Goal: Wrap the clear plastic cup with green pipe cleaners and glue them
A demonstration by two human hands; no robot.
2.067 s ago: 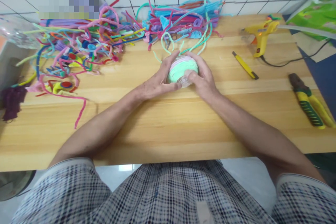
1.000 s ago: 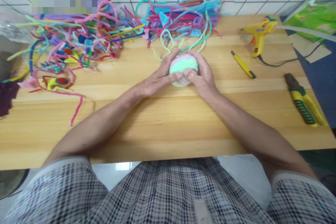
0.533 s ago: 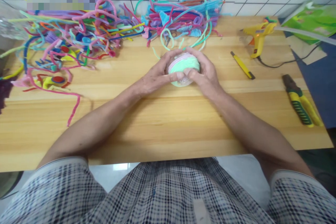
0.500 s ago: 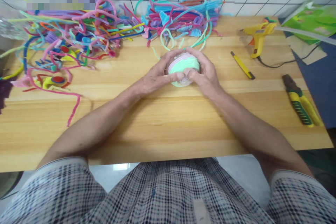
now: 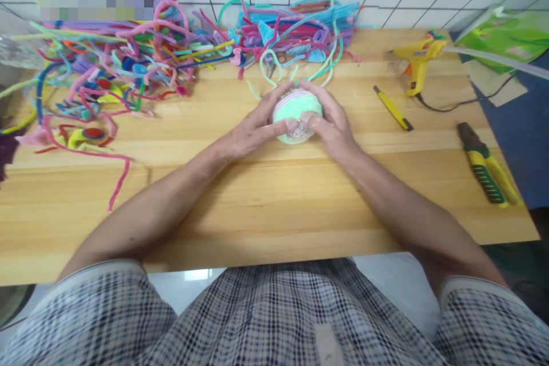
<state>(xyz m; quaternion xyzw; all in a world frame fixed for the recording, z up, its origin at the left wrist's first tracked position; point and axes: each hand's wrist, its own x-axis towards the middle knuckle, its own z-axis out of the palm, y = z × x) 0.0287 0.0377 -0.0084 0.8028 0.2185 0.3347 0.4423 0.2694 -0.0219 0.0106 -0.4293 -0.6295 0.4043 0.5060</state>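
Observation:
Between my hands is a ball [image 5: 302,106] banded in mint green and pale purple, with a clear-looking patch low on its near side. My left hand [image 5: 261,123] curls round its left side, thumb pressed on the front. Round the right side wraps my right hand [image 5: 332,114], its thumb almost meeting the left one. The fingertips come together at the far side of the ball, partly hidden. Just beyond it, thin mint-green pipe cleaners [image 5: 328,63] curve over the table.
Coloured pipe cleaners [image 5: 141,63] lie heaped at the back left, with a blue and pink bundle [image 5: 300,20] by the tiled wall. To the right are a yellow glue gun [image 5: 418,63] with a cord, a utility knife [image 5: 392,107] and yellow-green pliers [image 5: 484,166] near the wooden table's [image 5: 274,211] edge.
The whole view has shifted slightly. Both hands keep their hold on the ball, and it shows almost the same side; the objects on the table lie as before.

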